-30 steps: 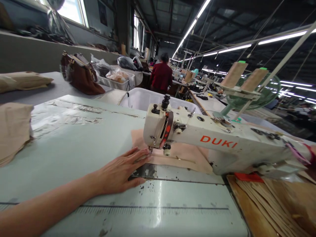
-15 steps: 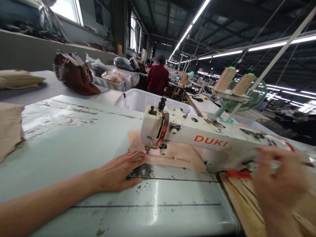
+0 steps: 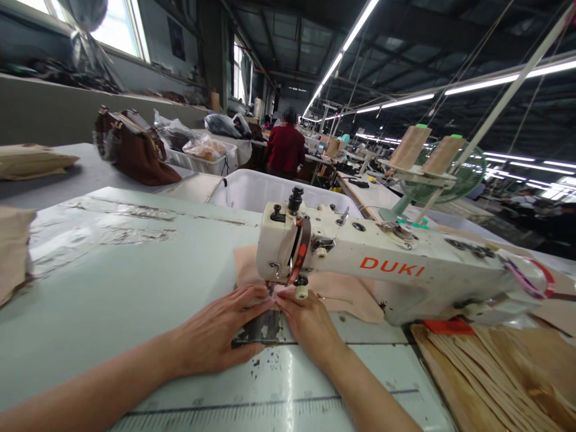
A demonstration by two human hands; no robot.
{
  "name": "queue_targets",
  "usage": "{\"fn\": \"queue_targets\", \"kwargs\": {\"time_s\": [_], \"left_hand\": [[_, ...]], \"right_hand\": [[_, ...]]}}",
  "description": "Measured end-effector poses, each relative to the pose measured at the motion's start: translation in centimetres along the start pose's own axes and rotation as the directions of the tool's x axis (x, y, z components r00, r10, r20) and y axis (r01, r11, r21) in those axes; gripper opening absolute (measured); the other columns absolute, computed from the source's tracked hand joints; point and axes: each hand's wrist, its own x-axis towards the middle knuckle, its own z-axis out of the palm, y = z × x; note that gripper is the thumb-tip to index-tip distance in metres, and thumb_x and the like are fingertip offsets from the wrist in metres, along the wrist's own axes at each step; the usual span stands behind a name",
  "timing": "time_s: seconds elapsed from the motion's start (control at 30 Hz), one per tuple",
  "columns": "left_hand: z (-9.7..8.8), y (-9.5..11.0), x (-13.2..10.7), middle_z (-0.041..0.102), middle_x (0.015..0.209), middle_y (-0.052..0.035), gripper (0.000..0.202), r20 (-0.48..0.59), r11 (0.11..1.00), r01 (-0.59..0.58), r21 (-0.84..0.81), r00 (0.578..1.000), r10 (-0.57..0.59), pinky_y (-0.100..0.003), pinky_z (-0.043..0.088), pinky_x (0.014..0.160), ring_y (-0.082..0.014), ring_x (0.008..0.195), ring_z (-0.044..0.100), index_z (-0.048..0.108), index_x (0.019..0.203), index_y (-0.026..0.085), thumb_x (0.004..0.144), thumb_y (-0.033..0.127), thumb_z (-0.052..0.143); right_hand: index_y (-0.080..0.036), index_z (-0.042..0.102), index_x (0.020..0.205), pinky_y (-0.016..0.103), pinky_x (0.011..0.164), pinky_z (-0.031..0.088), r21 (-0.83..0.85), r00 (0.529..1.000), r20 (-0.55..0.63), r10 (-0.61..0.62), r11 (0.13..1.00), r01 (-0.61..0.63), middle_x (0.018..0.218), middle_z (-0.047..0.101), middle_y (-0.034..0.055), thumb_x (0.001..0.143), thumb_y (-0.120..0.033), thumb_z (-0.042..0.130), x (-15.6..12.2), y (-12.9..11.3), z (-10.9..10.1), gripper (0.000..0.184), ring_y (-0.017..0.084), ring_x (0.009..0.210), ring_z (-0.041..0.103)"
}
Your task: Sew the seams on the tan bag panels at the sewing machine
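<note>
A pinkish-beige flat piece of leather or cloth [image 3: 348, 294] lies under the head of a white sewing machine [image 3: 328, 246]; a narrow slit shows along it. My left hand [image 3: 220, 327] rests flat beside the needle, fingers stretched over the piece's near edge and thumb spread on the metal plate. Just right of the needle, my right hand [image 3: 310, 324] has its fingertips drawn together on the same edge. Both sets of fingertips almost meet below the presser foot [image 3: 271, 289]. The needle point is hidden by fingers.
Stacked beige strips [image 3: 477, 366] lie on a board at the right, beside a red item [image 3: 447, 326]. Behind the machine stand a white bin [image 3: 288, 186] and two thread cones [image 3: 410, 147]. A brown handbag [image 3: 135, 150] sits back left. A person [image 3: 285, 147] faces away farther off.
My right hand has come from the far right, above the strips, to the piece beside the needle. My left hand stays on the piece. The view has tilted slightly.
</note>
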Motion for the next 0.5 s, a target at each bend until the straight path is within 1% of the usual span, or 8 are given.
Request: {"fn": "queue_targets", "kwargs": {"time_s": [0.13,0.23,0.4,0.5], "left_hand": [[0.03,0.06,0.05,0.038,0.154,-0.0124,0.067,0.031,1.0,0.02,0.021,0.999,-0.021,-0.045,0.034,0.119,-0.0307,0.143,0.037,0.036,0.154,0.022,0.094,0.044,0.058],[0.07,0.06,0.14,0.038,0.154,-0.0121,0.069,0.048,0.999,0.027,0.034,0.998,-0.028,-0.046,0.032,0.12,-0.0301,0.144,0.036,0.035,0.154,0.022,0.094,0.045,0.057],[0.28,-0.14,0.0,0.037,0.155,-0.013,0.069,0.014,0.999,0.022,0.038,1.0,-0.022,-0.047,0.036,0.118,-0.0326,0.143,0.037,0.037,0.154,0.022,0.093,0.047,0.059],[0.45,-0.24,-0.12,0.039,0.154,-0.0121,0.069,-0.002,0.999,0.014,0.035,1.0,-0.014,-0.047,0.037,0.117,-0.0324,0.142,0.039,0.037,0.154,0.024,0.093,0.047,0.06]], "right_hand": [[-0.024,0.072,0.118,0.036,0.092,0.054,-0.002,1.0,-0.023,0.0,1.0,0.0,0.117,0.072,0.0036,0.094,-0.014,0.061,0.07,-0.07,0.52,0.028,0.022,0.103,0.065],[-0.026,0.072,0.118,0.036,0.093,0.054,0.033,0.999,-0.043,0.008,0.999,-0.007,0.117,0.072,0.0018,0.094,-0.013,0.061,0.19,0.22,0.69,0.03,0.021,0.104,0.065],[-0.028,0.072,0.119,0.034,0.097,0.051,0.071,0.998,-0.054,0.01,0.997,-0.007,0.124,0.07,0.0021,0.096,-0.016,0.059,0.08,0.58,0.92,0.028,0.02,0.108,0.064],[-0.028,0.071,0.119,0.034,0.097,0.051,0.053,0.999,-0.025,0.027,0.998,-0.026,0.124,0.07,0.003,0.097,-0.016,0.059,-0.02,0.35,1.08,0.029,0.02,0.109,0.063]]}}
